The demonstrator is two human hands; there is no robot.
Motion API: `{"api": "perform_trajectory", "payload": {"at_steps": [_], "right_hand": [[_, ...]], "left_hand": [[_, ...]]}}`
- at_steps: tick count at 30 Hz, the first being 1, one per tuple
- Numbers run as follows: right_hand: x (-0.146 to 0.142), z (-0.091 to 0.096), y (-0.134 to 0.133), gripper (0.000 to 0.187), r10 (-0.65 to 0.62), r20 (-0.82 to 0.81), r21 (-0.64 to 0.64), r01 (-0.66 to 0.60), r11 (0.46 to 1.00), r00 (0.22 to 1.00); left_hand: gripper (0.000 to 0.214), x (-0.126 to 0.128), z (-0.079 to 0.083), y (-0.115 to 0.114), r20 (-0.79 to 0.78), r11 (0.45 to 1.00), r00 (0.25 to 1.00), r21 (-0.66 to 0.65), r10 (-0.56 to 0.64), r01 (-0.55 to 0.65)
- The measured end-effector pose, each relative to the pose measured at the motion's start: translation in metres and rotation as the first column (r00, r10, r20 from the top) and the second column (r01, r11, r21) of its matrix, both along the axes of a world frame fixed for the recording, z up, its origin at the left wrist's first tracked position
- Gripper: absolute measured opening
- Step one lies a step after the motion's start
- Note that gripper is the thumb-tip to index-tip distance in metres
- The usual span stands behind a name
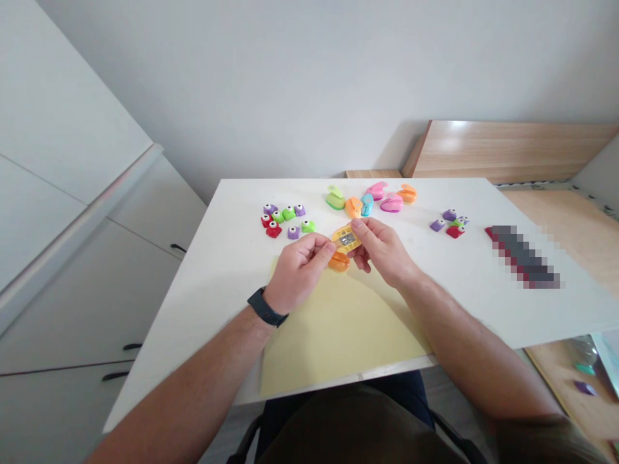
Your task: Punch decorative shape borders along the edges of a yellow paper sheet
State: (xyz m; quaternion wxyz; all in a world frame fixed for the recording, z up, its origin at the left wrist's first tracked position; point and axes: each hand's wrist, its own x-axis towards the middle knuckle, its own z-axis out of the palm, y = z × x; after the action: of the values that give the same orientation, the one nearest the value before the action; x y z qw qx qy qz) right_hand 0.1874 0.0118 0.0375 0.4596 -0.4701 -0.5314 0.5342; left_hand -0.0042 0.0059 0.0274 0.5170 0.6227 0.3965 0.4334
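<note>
Between my left hand (302, 267) and my right hand (382, 248) is a yellow craft paper punch (346, 240), its ribbed underside and metal middle facing me. Thumb and fingers of both hands pinch it from either side. Just below it, an orange paper punch (339, 261) rests at the top of a pale yellow sheet of paper (345, 328). Beyond my hands stand larger punches: a green punch (334, 198), an orange punch (353, 207), a blue punch (367, 205) and pink ones (391, 203).
Several small punches in purple, green and red (289, 212) sit at the left of the white table (222, 258), with another small group (452, 219) at the right. A blurred dark red-edged object (525, 258) lies farther right. White cabinets (97, 258) flank the table.
</note>
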Motion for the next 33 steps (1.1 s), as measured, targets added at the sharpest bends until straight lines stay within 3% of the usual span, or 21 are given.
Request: {"api": "perform_trajectory", "payload": {"at_steps": [3,9,20,26,33], "right_hand": [[0.002,0.000,0.003,0.053,-0.010,-0.008,-0.015,0.010,1.000,1.000],[0.018,0.005,0.012,0.063,-0.152,-0.075,-0.005,0.152,0.988,0.986],[0.010,-0.002,0.008,0.060,-0.104,-0.092,-0.045,0.101,0.994,0.990],[0.012,-0.002,0.009,0.062,-0.105,-0.103,-0.067,0.098,0.993,0.989],[0.011,-0.002,0.009,0.063,-0.098,-0.098,-0.073,0.091,0.993,0.990]], "left_hand": [[0.027,-0.001,0.002,0.000,-0.001,1.000,1.000,0.014,-0.003,0.003],[0.031,-0.002,0.003,-0.001,0.021,0.998,0.999,0.048,0.030,-0.031],[0.028,0.002,0.000,0.001,0.094,1.000,0.996,0.029,-0.011,0.009],[0.033,0.004,0.002,-0.001,0.136,0.997,0.991,-0.071,0.020,-0.011],[0.032,0.003,0.004,0.000,0.110,0.997,0.993,-0.076,0.036,-0.028]]}}
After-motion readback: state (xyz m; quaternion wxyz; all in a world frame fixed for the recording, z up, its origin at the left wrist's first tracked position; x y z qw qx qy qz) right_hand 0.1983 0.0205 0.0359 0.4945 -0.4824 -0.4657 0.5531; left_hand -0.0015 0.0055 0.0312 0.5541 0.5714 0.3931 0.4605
